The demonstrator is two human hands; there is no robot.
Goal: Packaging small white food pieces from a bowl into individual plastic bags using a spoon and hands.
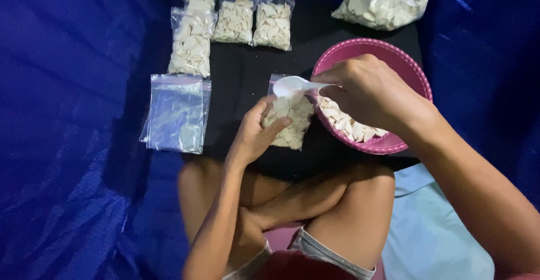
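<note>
Single view from a head-worn camera, looking steeply down past the wearer's crossed legs (292,201) at the bottom of the frame. The lens faces forward and downward onto a black cloth (242,77) at centre, with blue sheeting (67,88) filling the left side and the right edge. Range is close: both forearms enter from the lower edge and loom large.

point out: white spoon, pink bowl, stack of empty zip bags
white spoon (292,84): head view, on its scoop.
pink bowl (413,72): head view, on the right rim.
stack of empty zip bags (177,114): head view, on the top bag's middle.
</note>
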